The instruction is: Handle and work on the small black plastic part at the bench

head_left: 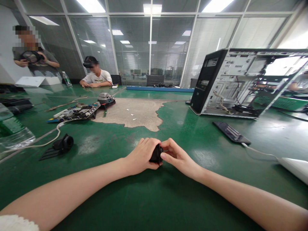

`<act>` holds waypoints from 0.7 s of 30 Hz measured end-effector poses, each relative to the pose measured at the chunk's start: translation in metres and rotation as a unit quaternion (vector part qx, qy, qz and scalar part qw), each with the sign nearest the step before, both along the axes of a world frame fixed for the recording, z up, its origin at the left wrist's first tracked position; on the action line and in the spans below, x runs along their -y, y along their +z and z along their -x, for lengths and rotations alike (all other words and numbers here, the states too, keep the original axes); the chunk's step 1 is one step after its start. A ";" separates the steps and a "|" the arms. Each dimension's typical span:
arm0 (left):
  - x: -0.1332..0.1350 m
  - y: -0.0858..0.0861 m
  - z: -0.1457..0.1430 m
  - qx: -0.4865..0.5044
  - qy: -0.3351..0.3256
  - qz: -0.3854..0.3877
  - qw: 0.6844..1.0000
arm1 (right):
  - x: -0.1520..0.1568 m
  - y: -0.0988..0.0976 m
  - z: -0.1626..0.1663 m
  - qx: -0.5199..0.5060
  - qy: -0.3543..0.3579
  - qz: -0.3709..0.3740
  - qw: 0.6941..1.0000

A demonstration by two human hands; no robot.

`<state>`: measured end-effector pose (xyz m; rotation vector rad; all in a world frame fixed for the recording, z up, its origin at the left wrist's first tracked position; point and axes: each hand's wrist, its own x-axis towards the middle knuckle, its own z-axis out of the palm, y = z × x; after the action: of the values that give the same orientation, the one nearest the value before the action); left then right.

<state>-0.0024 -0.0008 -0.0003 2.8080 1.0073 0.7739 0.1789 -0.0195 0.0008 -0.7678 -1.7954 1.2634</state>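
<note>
My left hand is wrapped around a small black box-shaped object, keeping it just above the green tabletop in front of me. Its exact kind does not show. On its right side, the thumb and forefinger of my right hand pinch a small part that sticks out of the object; my fingertips partly hide that part. Off to the left lies a black piece with a round, lens-like end and a flat slatted base, apart from both hands.
An open computer case stands at right, behind a dark phone on a white cable. A circuit board and a cooling fan lie at left, near a plastic bottle. Two people are across the table.
</note>
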 end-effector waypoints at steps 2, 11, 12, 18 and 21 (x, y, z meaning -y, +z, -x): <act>0.000 0.000 0.000 0.000 -0.003 -0.001 1.000 | -0.002 -0.001 0.001 -0.004 -0.014 0.007 1.000; -0.001 -0.001 0.000 0.000 -0.001 -0.005 1.000 | -0.002 0.001 0.001 0.031 -0.031 0.013 0.999; -0.001 -0.002 0.000 0.002 0.000 -0.005 1.000 | -0.001 0.001 0.000 0.033 -0.024 -0.005 0.999; -0.002 -0.003 -0.001 0.004 0.003 -0.006 1.000 | -0.001 -0.003 -0.002 0.026 -0.032 -0.098 0.994; -0.001 -0.002 -0.001 0.004 0.003 -0.005 1.000 | -0.002 -0.004 0.000 0.005 -0.041 -0.077 0.996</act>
<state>-0.0010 0.0006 -0.0018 2.8085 1.0137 0.7934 0.1789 -0.0171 -0.0028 -0.7546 -1.8270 1.0565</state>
